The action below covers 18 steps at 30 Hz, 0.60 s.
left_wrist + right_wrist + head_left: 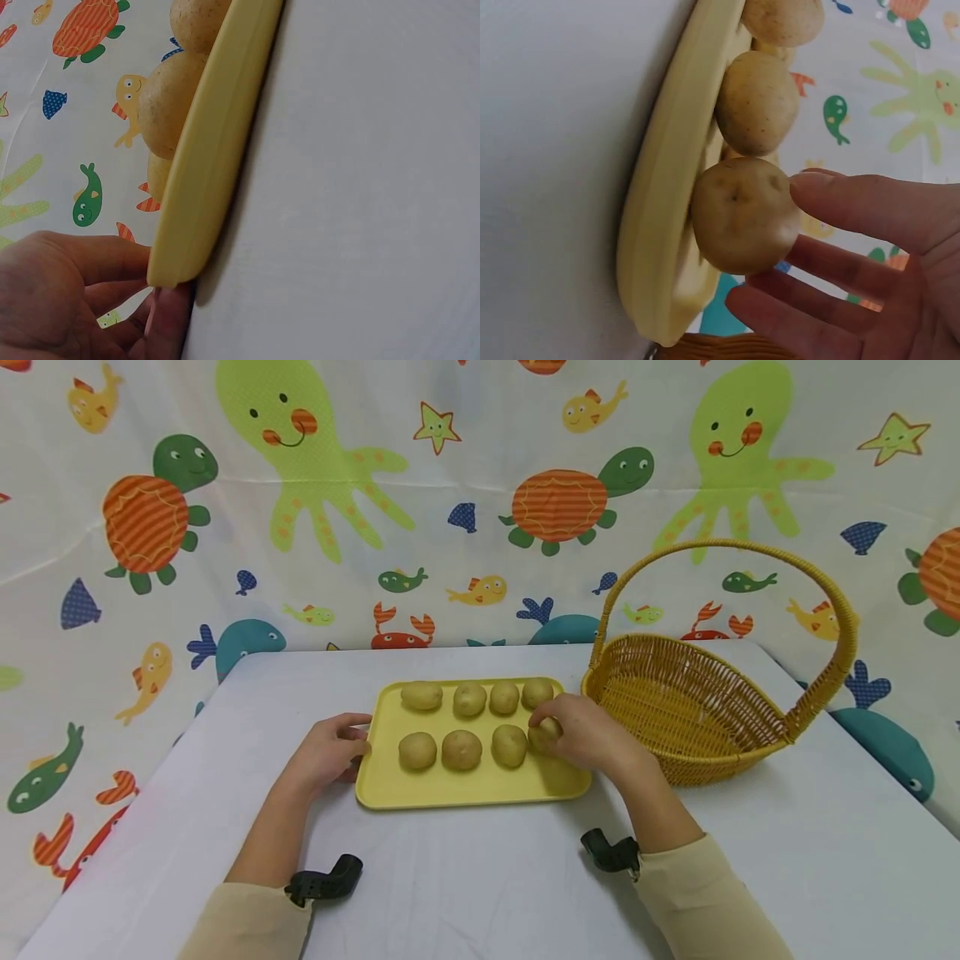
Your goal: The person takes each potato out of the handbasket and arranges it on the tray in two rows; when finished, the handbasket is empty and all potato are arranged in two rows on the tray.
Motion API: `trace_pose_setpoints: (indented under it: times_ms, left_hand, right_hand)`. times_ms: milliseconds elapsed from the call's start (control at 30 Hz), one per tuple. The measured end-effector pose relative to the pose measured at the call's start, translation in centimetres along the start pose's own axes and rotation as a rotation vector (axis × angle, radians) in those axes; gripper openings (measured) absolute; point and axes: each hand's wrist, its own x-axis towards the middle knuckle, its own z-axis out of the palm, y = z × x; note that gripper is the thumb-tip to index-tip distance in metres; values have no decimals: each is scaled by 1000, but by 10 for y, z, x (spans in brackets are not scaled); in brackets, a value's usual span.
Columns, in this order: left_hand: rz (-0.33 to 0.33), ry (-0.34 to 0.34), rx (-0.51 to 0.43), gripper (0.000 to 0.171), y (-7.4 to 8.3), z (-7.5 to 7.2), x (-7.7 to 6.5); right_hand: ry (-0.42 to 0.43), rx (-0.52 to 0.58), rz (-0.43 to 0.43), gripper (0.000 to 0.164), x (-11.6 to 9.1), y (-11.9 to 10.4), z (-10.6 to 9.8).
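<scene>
Several potatoes (pixel 461 750) lie in two rows on a shallow yellow tray (pixel 472 795). My left hand (pixel 333 752) is at the tray's left end. In the left wrist view, its thumb and fingers hold the tray's corner (pixel 180 255) low over the table. Over the tray's right side, my right hand (pixel 588 731) pinches the front-row potato nearest the right end. The right wrist view shows that potato (pixel 742 217) between the thumb and the fingers, beside another potato (pixel 757 105).
A wicker basket (pixel 686 768) with a tall arched handle (pixel 846 627) stands just right of the tray, close to my right hand. The white table (pixel 450 877) ends at the back against a cloth (pixel 480 443) printed with sea animals.
</scene>
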Motion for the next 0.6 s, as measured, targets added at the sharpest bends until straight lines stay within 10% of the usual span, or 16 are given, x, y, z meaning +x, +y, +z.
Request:
trace_pose_setpoints:
  times_ms: [600]
  left_hand:
    - [23,-8,28,55,0,-5,-3]
  right_hand:
    - [93,85,13,27,-5,-7,-17]
